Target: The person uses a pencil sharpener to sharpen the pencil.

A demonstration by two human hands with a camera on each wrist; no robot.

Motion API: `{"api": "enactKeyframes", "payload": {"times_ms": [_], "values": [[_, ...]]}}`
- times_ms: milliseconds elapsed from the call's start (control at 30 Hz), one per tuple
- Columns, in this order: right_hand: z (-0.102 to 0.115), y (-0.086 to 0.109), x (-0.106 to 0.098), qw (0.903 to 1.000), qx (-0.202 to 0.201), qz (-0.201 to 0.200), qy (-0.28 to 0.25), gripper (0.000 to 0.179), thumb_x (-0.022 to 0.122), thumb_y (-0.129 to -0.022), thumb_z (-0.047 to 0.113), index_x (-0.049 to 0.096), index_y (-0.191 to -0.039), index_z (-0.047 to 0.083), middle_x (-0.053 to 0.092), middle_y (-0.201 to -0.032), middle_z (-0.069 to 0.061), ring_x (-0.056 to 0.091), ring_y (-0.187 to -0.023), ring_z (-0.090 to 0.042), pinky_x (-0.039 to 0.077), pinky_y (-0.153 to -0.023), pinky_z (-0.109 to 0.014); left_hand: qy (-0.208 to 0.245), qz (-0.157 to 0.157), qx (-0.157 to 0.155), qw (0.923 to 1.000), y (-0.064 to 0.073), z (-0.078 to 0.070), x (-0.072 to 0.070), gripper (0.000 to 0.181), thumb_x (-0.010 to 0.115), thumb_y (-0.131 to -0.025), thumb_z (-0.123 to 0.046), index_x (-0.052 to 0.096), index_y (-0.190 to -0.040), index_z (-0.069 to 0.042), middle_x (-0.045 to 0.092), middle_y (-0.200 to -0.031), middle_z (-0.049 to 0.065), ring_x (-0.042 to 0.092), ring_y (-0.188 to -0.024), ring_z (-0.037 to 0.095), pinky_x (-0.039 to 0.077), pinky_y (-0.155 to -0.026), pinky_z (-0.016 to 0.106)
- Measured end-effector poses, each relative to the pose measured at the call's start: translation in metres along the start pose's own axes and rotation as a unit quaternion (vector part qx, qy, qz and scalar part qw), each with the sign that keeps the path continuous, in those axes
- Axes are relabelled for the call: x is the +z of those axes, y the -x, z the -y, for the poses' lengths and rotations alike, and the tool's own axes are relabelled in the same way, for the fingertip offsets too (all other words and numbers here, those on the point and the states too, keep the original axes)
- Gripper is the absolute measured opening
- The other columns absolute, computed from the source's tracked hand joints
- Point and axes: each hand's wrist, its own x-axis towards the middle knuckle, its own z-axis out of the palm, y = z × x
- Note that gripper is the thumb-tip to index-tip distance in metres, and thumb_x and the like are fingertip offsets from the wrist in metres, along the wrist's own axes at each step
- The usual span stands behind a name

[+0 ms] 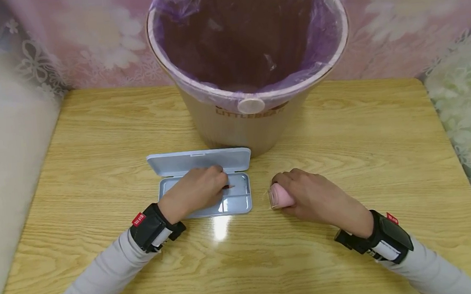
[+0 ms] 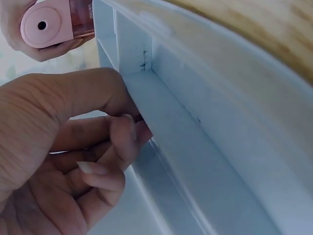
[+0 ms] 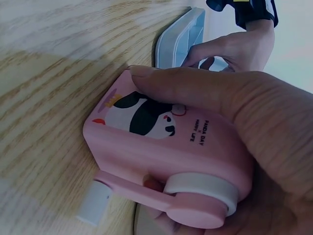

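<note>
A light blue pencil case [image 1: 237,205] lies on the table with its lid [image 1: 169,164] raised. My left hand [image 1: 197,190] reaches into it and pinches a pencil, whose pointed end [image 1: 231,186] sticks out past the fingers; the rest is hidden. In the left wrist view the left hand's curled fingers [image 2: 122,137] lie against the case's divider [image 2: 171,132]. To the right of the case, my right hand [image 1: 306,192] grips a pink crank pencil sharpener [image 3: 146,142] with a panda print. The sharpener's round pencil hole [image 2: 42,24] shows in the left wrist view.
A large beige bin [image 1: 242,127] lined with a purple plastic bag [image 1: 323,41] stands on the wooden table [image 1: 365,145], just behind the case. A pink floral cloth [image 1: 99,33] hangs at the back. White fabric [image 1: 1,116] borders the left side, and lacy fabric [image 1: 470,89] the right.
</note>
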Motion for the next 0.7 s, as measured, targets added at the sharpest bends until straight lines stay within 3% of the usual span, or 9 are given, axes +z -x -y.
{"api": "enactKeyframes", "payload": {"times_ms": [167, 333, 433, 600, 700], "values": [[-0.002, 0.001, 0.001, 0.9999, 0.003, -0.003, -0.012, 0.044, 0.089, -0.077, 0.022, 0.062, -0.11, 0.012, 0.066, -0.095, -0.003, 0.063, -0.085, -0.019, 0.054, -0.068, -0.037, 0.006, 0.014, 0.009, 0.9999, -0.002, 0.004, -0.001, 0.029, 0.073, -0.085, -0.005, 0.054, -0.064, -0.013, 0.057, -0.069, 0.003, 0.05, -0.06, 0.013, 0.048, -0.053, 0.03], [-0.003, 0.001, 0.001, 0.9997, 0.006, 0.0, -0.023, 0.044, 0.089, -0.077, 0.023, 0.062, -0.11, 0.013, 0.066, -0.096, -0.003, 0.063, -0.086, -0.019, 0.054, -0.068, -0.038, 0.001, 0.001, 0.016, 0.9999, -0.001, 0.001, -0.006, 0.022, 0.074, -0.081, -0.007, 0.056, -0.068, -0.012, 0.054, -0.07, 0.0, 0.048, -0.061, 0.011, 0.045, -0.054, 0.027], [-0.003, 0.001, 0.0, 0.9997, 0.006, -0.001, -0.022, 0.043, 0.089, -0.077, 0.022, 0.062, -0.109, 0.013, 0.066, -0.095, -0.002, 0.063, -0.086, -0.019, 0.054, -0.068, -0.038, -0.002, -0.011, 0.032, 0.9994, -0.003, -0.008, -0.011, 0.021, 0.073, -0.08, -0.011, 0.054, -0.07, -0.014, 0.052, -0.071, -0.003, 0.047, -0.061, 0.011, 0.046, -0.056, 0.028], [-0.004, 0.0, 0.001, 0.9998, 0.004, -0.01, -0.016, 0.041, 0.088, -0.077, 0.021, 0.062, -0.108, 0.013, 0.064, -0.092, -0.001, 0.061, -0.082, -0.018, 0.052, -0.065, -0.036, -0.016, -0.058, 0.094, 0.9937, -0.014, -0.032, -0.012, 0.019, 0.071, -0.08, -0.016, 0.054, -0.071, -0.016, 0.052, -0.07, -0.006, 0.051, -0.064, 0.011, 0.048, -0.068, 0.03], [-0.003, 0.0, 0.003, 0.9997, 0.003, -0.008, -0.021, 0.04, 0.088, -0.078, 0.021, 0.062, -0.108, 0.013, 0.063, -0.089, 0.001, 0.059, -0.08, -0.016, 0.051, -0.064, -0.033, -0.021, -0.078, 0.112, 0.9904, -0.018, -0.042, -0.008, 0.019, 0.069, -0.078, -0.015, 0.052, -0.069, -0.016, 0.05, -0.067, -0.005, 0.048, -0.061, 0.011, 0.047, -0.065, 0.029]]}}
